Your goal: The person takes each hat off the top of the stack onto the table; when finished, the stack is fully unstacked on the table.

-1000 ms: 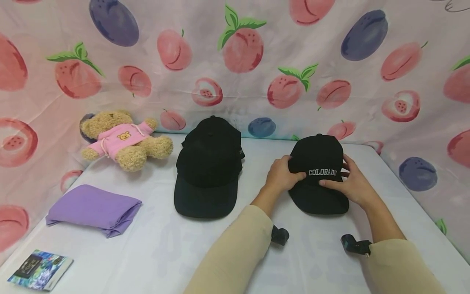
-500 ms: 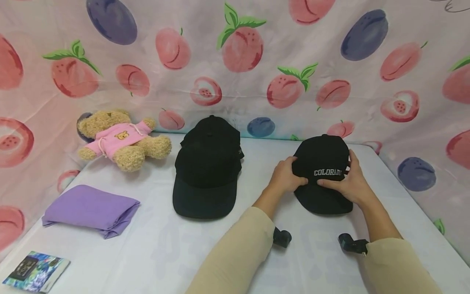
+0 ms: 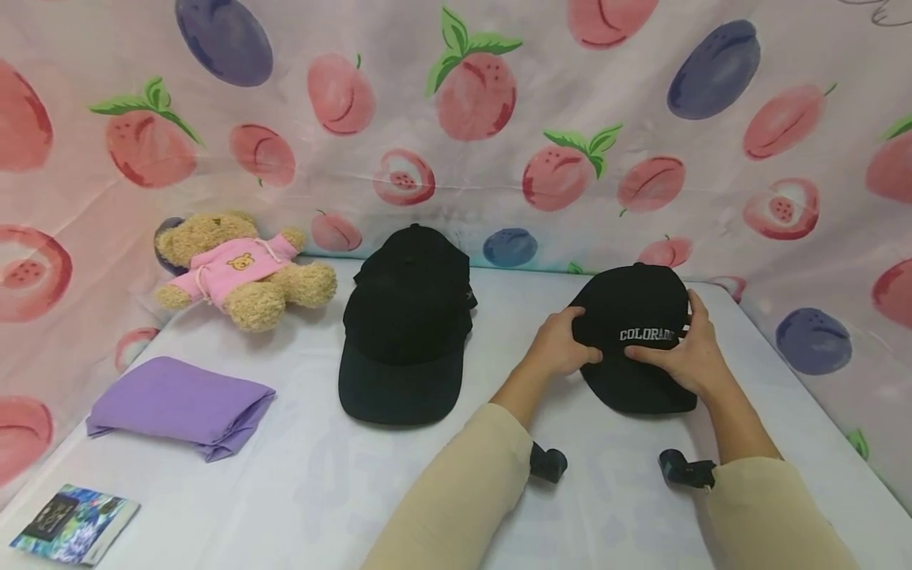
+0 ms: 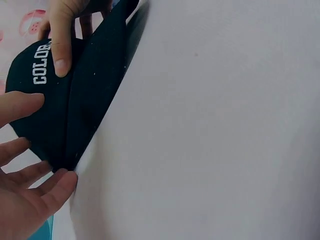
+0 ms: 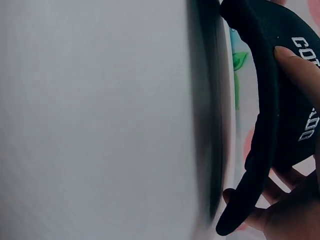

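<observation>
A black cap with white "COLORADO" lettering (image 3: 636,313) lies on the white table (image 3: 299,491), brim toward me, at the right. My left hand (image 3: 572,348) holds its left side, thumb on the front of the crown. On the cap's right side is my right hand (image 3: 670,358), with the thumb laid under the lettering. In the left wrist view the cap (image 4: 47,115) sits between my left fingers (image 4: 35,192) and the right thumb (image 4: 61,47). The right wrist view shows the brim (image 5: 260,125) with my thumb (image 5: 297,65) on the crown.
A second plain black cap (image 3: 406,332) lies in the middle of the table. A teddy bear in a pink hoodie (image 3: 238,269) sits at the back left, a folded purple cloth (image 3: 178,405) at the left, and a booklet (image 3: 74,524) at the front left corner. Fruit-print cloth walls surround the table.
Both hands have slid the COLORADO cap a little to the right and slightly away from me. The other things have not moved.
</observation>
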Available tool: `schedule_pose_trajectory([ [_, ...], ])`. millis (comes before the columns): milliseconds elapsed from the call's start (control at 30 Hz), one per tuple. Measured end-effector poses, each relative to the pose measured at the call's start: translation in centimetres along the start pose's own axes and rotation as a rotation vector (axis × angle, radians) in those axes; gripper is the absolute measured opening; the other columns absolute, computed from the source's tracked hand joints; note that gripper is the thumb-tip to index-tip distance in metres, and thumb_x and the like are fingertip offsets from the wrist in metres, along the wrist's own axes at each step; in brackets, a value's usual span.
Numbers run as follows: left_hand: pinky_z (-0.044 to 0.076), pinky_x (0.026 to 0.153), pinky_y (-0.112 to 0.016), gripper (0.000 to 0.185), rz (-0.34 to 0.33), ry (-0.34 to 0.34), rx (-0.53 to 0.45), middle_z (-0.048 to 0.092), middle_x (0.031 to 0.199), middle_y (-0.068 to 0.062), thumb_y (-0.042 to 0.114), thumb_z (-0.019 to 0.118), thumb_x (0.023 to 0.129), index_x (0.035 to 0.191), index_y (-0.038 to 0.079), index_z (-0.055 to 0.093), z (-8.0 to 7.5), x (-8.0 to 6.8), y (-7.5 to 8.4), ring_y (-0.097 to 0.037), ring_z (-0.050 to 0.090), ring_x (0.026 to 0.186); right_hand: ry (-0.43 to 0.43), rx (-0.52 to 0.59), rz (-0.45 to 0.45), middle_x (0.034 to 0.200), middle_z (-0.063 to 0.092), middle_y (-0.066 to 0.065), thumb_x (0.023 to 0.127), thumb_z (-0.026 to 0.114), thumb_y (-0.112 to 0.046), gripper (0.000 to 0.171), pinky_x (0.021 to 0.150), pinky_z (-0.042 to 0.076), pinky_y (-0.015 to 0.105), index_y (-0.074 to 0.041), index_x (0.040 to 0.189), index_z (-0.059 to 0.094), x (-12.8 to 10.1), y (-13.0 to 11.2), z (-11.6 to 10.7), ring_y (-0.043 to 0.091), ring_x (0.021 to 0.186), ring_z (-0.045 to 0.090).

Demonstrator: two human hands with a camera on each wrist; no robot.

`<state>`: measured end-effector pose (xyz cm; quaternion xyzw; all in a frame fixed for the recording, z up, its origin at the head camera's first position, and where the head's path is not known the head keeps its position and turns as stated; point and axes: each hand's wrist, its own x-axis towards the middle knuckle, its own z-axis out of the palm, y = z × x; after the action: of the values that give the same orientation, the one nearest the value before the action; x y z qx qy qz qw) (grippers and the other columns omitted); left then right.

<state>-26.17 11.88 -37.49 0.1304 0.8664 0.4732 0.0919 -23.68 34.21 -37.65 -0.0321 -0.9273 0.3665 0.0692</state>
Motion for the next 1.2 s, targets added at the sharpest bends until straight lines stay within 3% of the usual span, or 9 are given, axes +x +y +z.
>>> schedule_pose_trajectory([
  [500, 0.051, 0.106, -0.037, 0.059, 0.02, -0.018, -0.13, 0.06, 0.146, -0.011, 0.021, 0.077, 0.09, 0.146, 0.016, 0.058, -2.2, -1.1, -0.9, -0.027, 0.059, 0.133, 0.029, -0.023, -0.003, 0.159, 0.014, 0.04, 0.083, 0.085, -0.043, 0.13, 0.107, 0.033, 0.078, -0.009, 0.164, -0.011, 1.3, 0.7, -0.6, 0.061, 0.134, 0.031],
  [800, 0.053, 0.102, -0.039, 0.051, 0.031, -0.04, -0.219, 0.065, 0.14, -0.009, 0.022, 0.075, 0.094, 0.142, 0.014, 0.062, -2.9, -2.5, -1.3, -0.026, 0.061, 0.13, 0.059, -0.003, -0.016, 0.156, 0.02, 0.039, 0.083, 0.086, -0.04, 0.129, 0.107, 0.034, 0.076, -0.009, 0.164, -0.008, 1.8, 1.2, -0.7, 0.059, 0.132, 0.035],
  [1000, 0.055, 0.097, -0.04, 0.042, -0.004, -0.047, -0.286, 0.068, 0.135, -0.006, 0.026, 0.072, 0.096, 0.137, 0.018, 0.066, -3.4, -3.7, -2.0, -0.023, 0.061, 0.126, 0.066, -0.013, 0.006, 0.158, 0.017, 0.041, 0.083, 0.086, -0.042, 0.13, 0.109, 0.03, 0.077, -0.009, 0.164, -0.011, 1.9, 1.9, -1.3, 0.06, 0.135, 0.03],
  [1200, 0.055, 0.095, -0.038, 0.041, -0.003, -0.072, -0.287, 0.069, 0.132, -0.004, 0.027, 0.072, 0.097, 0.136, 0.019, 0.066, -4.0, -4.7, -2.8, -0.02, 0.062, 0.123, 0.077, -0.002, 0.007, 0.161, 0.013, 0.041, 0.083, 0.087, -0.039, 0.132, 0.113, 0.024, 0.077, -0.007, 0.164, -0.012, 1.9, 2.6, -1.5, 0.061, 0.141, 0.025],
])
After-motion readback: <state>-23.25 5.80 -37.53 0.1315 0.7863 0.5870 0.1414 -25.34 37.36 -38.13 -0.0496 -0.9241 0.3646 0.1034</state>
